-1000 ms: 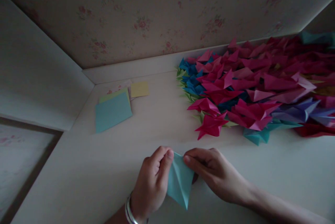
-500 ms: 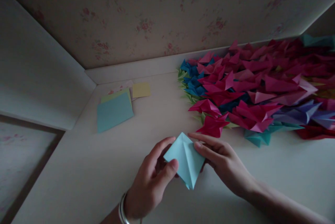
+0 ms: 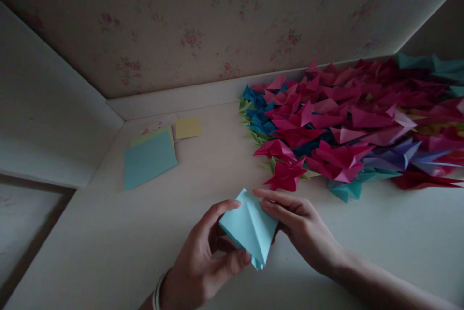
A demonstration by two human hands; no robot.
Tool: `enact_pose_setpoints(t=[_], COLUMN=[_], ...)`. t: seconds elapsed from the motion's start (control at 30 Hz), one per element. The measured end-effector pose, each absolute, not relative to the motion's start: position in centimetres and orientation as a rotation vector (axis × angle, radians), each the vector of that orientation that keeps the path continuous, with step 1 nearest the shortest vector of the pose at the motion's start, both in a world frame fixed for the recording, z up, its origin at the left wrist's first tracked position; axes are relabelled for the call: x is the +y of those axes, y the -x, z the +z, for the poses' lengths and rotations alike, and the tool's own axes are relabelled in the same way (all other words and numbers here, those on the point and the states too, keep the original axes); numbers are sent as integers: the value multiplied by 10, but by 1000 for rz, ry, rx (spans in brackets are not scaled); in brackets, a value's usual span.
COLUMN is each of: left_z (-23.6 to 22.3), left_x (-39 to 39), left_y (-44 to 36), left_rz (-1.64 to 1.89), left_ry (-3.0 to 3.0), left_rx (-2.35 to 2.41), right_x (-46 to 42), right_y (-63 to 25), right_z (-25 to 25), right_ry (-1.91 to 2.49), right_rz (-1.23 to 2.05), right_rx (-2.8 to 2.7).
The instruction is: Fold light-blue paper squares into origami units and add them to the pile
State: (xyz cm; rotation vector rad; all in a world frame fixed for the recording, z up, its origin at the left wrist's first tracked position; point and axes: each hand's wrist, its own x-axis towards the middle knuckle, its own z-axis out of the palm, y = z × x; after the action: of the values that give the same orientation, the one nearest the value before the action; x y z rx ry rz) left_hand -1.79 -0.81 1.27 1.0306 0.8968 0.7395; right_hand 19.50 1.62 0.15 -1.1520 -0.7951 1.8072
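Observation:
A light blue sheet of origami paper (image 3: 248, 225), folded into a layered diamond with a crease down its middle, is held between both hands above the white tabletop. My left hand (image 3: 208, 252) grips its left side, forefinger on the upper left edge and thumb by the lower left edge. On the right side, my right hand (image 3: 300, 225) pinches the paper near the upper right edge, with some fingers hidden beneath. At the bottom corner, the paper's layers stand slightly apart.
Many folded paper pieces (image 3: 337, 121) in pink, blue, green, purple and red cover the table's right side. At the left lie a flat blue sheet (image 3: 150, 160), a green one (image 3: 165, 133) under it, and a small yellow square (image 3: 188, 127). Floral wallpaper (image 3: 181, 25) rises behind.
My left thumb has slid off the paper's face to its lower left edge, and my left forefinger now rests on the upper left edge. The camera view has shifted slightly.

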Motion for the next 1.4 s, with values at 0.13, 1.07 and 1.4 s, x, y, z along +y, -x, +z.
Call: enact_pose_setpoints(t=[0.13, 1.07, 1.4], left_z=[14, 15, 17], left_x=[-10, 6, 3], left_y=[16, 14, 13], left_rz=[649, 960, 962], left_ry=[-1044, -1390, -1446], left_rx=[911, 1115, 1114], right_x=[15, 4, 8], right_y=[-194, -203, -200], right_z=[5, 13, 13], right_ry=[1178, 979, 948], right_rz=[1816, 1777, 1702], right_rx=[-819, -1300, -1328])
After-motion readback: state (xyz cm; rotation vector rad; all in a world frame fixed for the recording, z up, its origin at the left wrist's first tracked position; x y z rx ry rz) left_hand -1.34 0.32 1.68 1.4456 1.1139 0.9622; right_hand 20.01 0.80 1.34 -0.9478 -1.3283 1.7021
